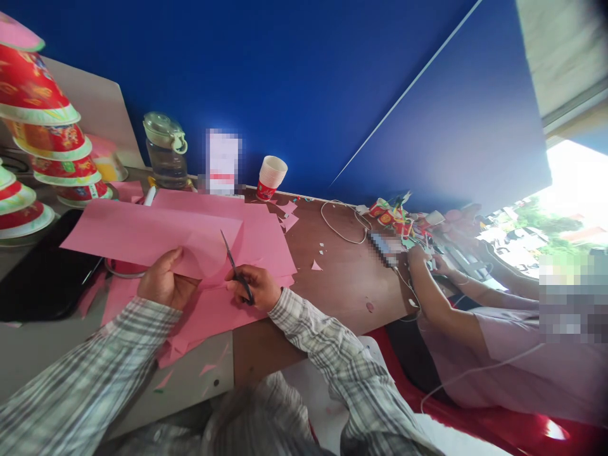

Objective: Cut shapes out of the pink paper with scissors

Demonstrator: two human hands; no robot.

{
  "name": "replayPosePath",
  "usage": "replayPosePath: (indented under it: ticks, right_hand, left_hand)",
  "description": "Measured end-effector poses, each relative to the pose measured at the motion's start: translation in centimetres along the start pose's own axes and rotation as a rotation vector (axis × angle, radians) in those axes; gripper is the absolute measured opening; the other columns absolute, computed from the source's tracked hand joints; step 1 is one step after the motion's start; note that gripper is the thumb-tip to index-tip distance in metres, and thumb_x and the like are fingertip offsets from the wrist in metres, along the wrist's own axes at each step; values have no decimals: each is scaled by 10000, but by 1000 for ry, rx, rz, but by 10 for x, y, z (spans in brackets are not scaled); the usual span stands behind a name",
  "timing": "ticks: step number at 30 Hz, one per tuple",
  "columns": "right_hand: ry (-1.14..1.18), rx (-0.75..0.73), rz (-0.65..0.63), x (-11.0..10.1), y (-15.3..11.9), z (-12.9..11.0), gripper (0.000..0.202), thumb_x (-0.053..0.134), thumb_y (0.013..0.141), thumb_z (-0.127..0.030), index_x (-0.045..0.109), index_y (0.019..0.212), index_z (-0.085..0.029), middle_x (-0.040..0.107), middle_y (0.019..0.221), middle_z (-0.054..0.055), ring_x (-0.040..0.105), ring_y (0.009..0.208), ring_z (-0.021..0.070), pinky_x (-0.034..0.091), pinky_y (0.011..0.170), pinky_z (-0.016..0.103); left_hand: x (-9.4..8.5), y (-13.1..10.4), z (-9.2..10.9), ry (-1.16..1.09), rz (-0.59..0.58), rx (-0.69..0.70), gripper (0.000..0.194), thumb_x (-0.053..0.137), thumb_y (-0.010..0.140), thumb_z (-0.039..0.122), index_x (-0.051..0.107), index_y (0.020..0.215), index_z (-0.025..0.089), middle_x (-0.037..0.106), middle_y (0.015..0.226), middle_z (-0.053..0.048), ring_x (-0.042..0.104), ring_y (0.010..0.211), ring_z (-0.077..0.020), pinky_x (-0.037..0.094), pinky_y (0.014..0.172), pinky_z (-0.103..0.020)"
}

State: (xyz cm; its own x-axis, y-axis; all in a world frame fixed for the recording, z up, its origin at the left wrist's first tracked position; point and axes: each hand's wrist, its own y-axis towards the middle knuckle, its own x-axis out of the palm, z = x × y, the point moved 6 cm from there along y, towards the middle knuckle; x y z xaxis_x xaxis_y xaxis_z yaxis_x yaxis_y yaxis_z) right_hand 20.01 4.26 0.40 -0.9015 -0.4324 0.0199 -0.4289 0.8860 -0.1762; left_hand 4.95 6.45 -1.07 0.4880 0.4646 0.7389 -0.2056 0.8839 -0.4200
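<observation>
My left hand [160, 282] is closed on the near edge of a large sheet of pink paper [156, 234], thumb on top, fingers curled under it. The sheet is lifted a little off the brown wooden table [346, 285] and runs away toward ten o'clock. My right hand [254, 288] sits just beside the left, at its three o'clock, fingers wrapped through the handles of a pair of dark-bladed scissors [234, 265]. The blades point up toward eleven o'clock and lie over the pink paper; I cannot tell how far apart they stand.

More flat pink sheets [256, 234] lie under and behind the held one, and small pink offcuts [289, 220] are scattered at one o'clock from my right hand.

At nine to ten o'clock stands a stack of upturned red patterned paper bowls [45, 120], with a black flat tablet-like slab [42, 272] below them. At twelve o'clock are a clear water bottle with a pale green lid [166, 152] and a white-and-red paper cup [270, 178]. A white cable [339, 225] loops on the table at two o'clock.

At three o'clock another person's forearm [434, 294] rests on the table, their hand near a heap of small red paper pieces [394, 218].
</observation>
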Motion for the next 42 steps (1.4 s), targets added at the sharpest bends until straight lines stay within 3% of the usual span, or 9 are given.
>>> replayPosePath:
  ticks: [10, 16, 25, 33, 42]
  right_hand:
    - [-109, -46, -5, 0, -2, -3, 510, 640, 615, -570, 541, 837, -121, 424, 537, -40, 387, 453, 47, 331, 410, 176]
    - [-87, -21, 3, 0, -2, 2, 524, 646, 604, -576, 541, 851, -127, 400, 550, -45, 396, 445, 47, 336, 404, 179]
    - [-46, -33, -10, 2, -3, 2, 471, 638, 641, -531, 533, 865, -130, 423, 553, -46, 416, 433, 44, 346, 392, 166]
    - [6, 10, 5, 6, -6, -2, 553, 668, 557, -596, 532, 831, -136, 399, 546, -57, 405, 416, 38, 364, 393, 171]
    - [-60, 2, -24, 6, -7, -2, 515, 655, 600, -566, 526, 850, -134, 425, 570, -39, 445, 447, 52, 373, 412, 181]
  left_hand:
    - [6, -13, 14, -65, 12, 58, 156, 518, 705, 228, 609, 818, 173, 673, 784, -3, 597, 821, -127, 496, 729, -276]
    - [8, -8, 27, -48, -71, 134, 197, 542, 706, 256, 601, 880, 185, 664, 918, -7, 550, 957, -135, 481, 778, -285]
    - [0, 0, 33, -11, -24, 169, 192, 551, 697, 209, 593, 884, 191, 660, 887, -3, 562, 941, -154, 470, 800, -334]
    - [-2, -1, 37, 10, 43, 192, 201, 517, 718, 167, 590, 900, 212, 658, 899, 27, 565, 935, -120, 449, 822, -335]
    - [3, -6, 39, -28, 143, 76, 177, 480, 747, 162, 595, 880, 179, 673, 810, 28, 594, 849, -79, 470, 769, -251]
